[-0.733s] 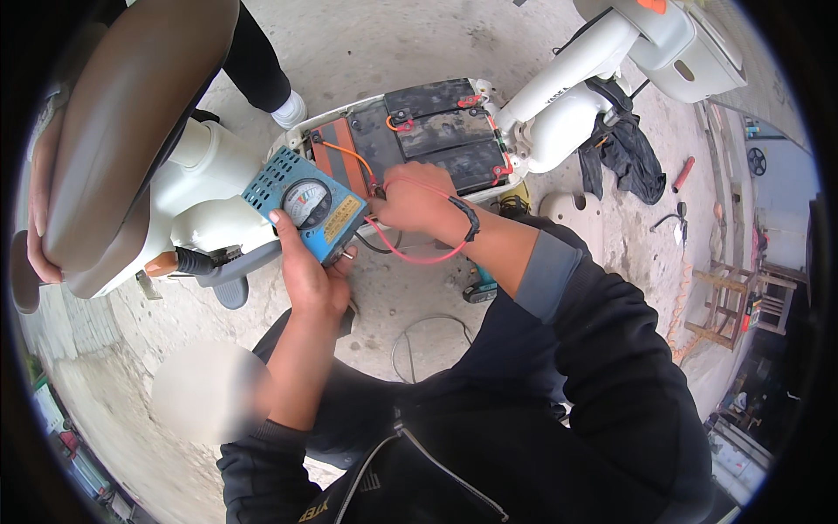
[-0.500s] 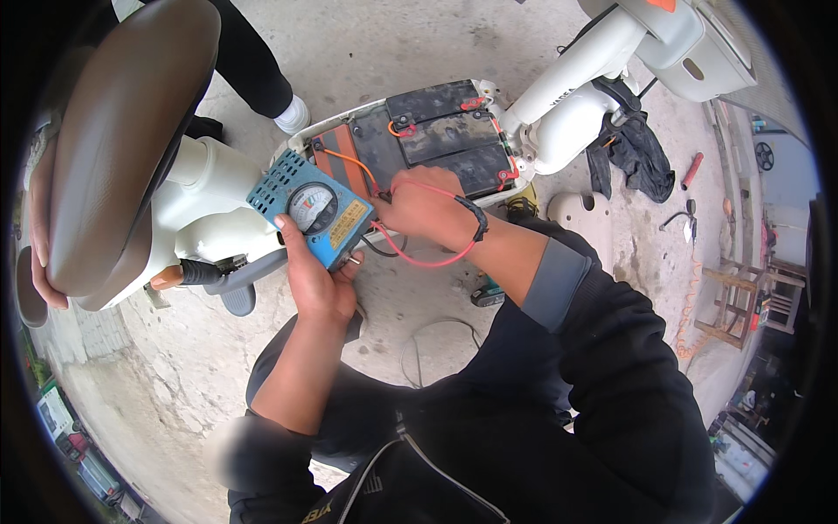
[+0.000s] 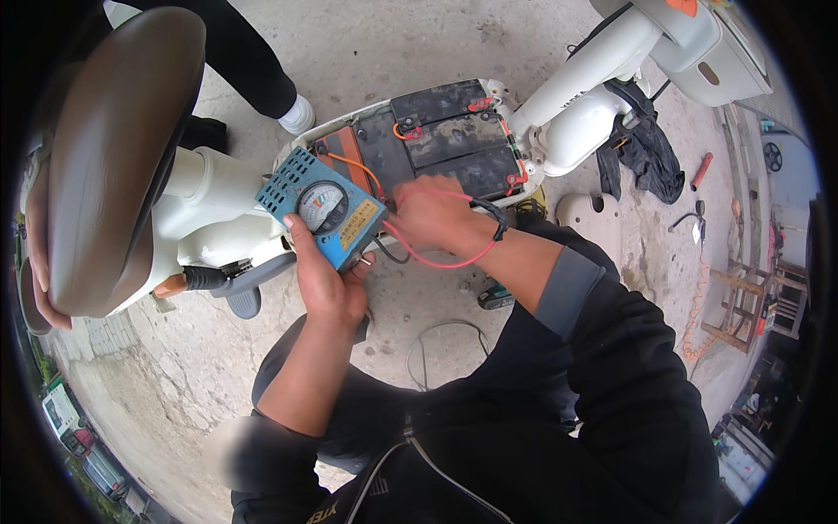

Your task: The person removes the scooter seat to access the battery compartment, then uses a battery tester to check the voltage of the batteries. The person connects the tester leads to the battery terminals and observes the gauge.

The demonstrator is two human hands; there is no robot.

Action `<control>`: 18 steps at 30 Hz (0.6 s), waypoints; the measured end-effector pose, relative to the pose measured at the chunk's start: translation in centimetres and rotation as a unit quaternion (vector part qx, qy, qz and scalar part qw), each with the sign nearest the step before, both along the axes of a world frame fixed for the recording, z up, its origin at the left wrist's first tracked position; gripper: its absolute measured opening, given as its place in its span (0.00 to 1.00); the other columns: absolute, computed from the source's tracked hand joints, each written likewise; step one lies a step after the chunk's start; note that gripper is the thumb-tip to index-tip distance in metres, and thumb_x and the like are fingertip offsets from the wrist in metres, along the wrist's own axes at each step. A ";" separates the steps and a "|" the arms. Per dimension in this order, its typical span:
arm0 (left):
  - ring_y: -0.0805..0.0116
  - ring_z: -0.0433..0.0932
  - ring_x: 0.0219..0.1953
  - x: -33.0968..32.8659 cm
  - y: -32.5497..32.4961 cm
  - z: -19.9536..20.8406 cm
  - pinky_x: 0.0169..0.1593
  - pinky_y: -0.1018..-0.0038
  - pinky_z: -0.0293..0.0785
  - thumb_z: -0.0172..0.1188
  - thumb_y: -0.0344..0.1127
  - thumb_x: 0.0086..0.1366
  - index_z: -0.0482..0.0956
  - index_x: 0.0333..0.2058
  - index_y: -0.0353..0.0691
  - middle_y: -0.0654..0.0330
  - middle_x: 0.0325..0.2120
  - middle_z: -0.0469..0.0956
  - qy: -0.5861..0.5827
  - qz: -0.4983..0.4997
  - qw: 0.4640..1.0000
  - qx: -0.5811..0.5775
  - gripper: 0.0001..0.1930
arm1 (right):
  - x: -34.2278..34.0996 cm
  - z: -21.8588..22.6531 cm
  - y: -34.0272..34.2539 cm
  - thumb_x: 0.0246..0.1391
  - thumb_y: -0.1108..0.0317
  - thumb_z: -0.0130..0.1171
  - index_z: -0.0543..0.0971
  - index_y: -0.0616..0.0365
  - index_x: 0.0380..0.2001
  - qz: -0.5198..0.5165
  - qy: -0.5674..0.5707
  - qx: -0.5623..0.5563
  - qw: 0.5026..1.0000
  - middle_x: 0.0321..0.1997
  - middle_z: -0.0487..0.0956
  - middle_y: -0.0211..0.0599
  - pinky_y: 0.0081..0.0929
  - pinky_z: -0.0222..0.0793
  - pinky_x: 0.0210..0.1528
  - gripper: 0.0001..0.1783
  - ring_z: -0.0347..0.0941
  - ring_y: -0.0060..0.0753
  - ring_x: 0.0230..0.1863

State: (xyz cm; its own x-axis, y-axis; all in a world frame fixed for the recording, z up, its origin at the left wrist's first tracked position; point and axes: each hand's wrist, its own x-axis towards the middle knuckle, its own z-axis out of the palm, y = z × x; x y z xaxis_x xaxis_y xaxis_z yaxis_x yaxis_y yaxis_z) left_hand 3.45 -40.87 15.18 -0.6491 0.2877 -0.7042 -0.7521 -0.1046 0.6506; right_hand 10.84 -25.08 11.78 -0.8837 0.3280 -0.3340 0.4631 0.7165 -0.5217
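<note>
My left hand [image 3: 327, 284] is closed around the lower end of a blue battery tester [image 3: 353, 194], which has vent slots, a round dial and a yellow label. The tester is tilted and overlaps the near left edge of the battery bay. My right hand [image 3: 432, 214] is closed, palm down, over the near batteries, gripping a tester lead whose end is hidden under the fingers. A red lead [image 3: 434, 264] loops from the tester past my right wrist to that hand. A short black lead [image 3: 397, 255] hangs beside it. Several dark, dusty batteries [image 3: 463, 140] have red-capped terminals and an orange wire [image 3: 349, 164].
The bay sits in a white scooter's floorboard, with its brown seat [image 3: 131, 148] at left and front column [image 3: 589, 70] at right. Another person's leg and white shoe [image 3: 298, 115] are beyond. A power tool battery [image 3: 496, 298], white cover [image 3: 589, 218], black cloth [image 3: 642, 157] and red-handled tool [image 3: 702, 172] lie around.
The whole view has shifted slightly, so the scooter and hands appear a little farther right and lower. Both hands keep their holds, and the tester stays beside the bay.
</note>
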 end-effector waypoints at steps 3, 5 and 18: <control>0.71 0.81 0.38 -0.2 0.1 0.1 0.30 0.74 0.75 0.45 0.70 0.74 0.71 0.57 0.52 0.65 0.45 0.81 0.001 -0.003 1.000 0.009 0.30 | -0.1 0.4 -0.1 0.50 0.45 0.65 0.86 0.58 0.32 0.031 -0.013 0.010 0.999 0.31 0.85 0.52 0.50 0.77 0.42 0.24 0.83 0.59 0.38; 0.71 0.82 0.37 -0.3 0.2 0.1 0.30 0.75 0.76 0.45 0.69 0.74 0.72 0.57 0.52 0.65 0.44 0.81 -0.002 -0.006 1.000 0.017 0.30 | -0.2 0.8 0.0 0.48 0.45 0.66 0.86 0.58 0.33 0.041 -0.017 0.010 0.999 0.31 0.85 0.53 0.50 0.77 0.42 0.25 0.83 0.58 0.38; 0.70 0.80 0.39 -0.3 1.7 -0.2 0.33 0.74 0.74 0.46 0.69 0.74 0.72 0.56 0.53 0.66 0.46 0.80 -0.020 -0.013 0.999 0.022 0.29 | 1.0 0.8 2.1 0.52 0.42 0.63 0.86 0.55 0.34 -0.014 -0.023 0.009 1.000 0.32 0.86 0.50 0.47 0.78 0.42 0.25 0.84 0.53 0.38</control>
